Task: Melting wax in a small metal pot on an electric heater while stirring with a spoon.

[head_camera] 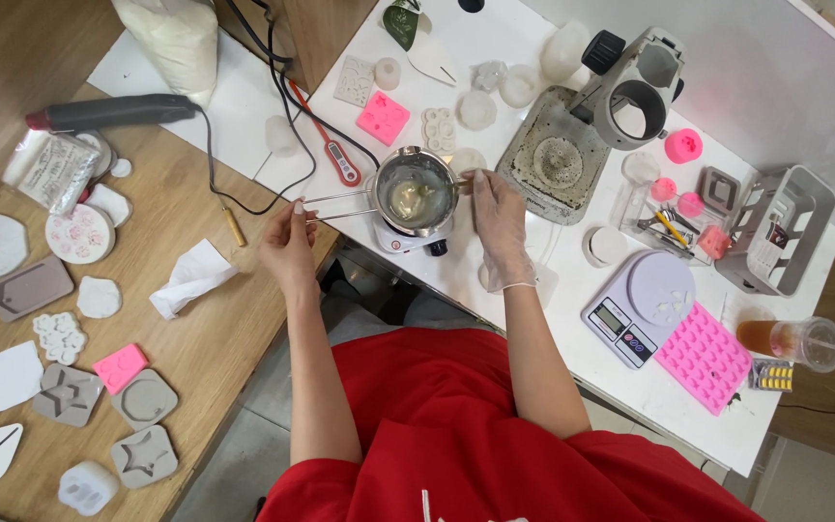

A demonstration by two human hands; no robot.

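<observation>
Pinching the melting pot's (416, 189) wire handle with my left hand (289, 244), gloved right hand (500, 224) gripping its rim on the hotplate (408, 235) at the white tabletop's (495, 280) near edge, I risk tipping melted wax.

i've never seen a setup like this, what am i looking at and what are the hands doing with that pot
There is one picture, seemingly taken from above the work, so the person in the red top appears at the bottom, arms reaching up the frame. No machine is working here, just two hands. As the view is flipped, the bare hand on the picture's left is the person's right; it pinches the long wire handle of the small steel pot. The gloved left hand touches the pot's far rim. The pot holds a pale melted substance and sits on a small white electric hotplate. Around it on the white table lie a red probe thermometer, a pink silicone mould tray and a white kitchen scale.
</observation>
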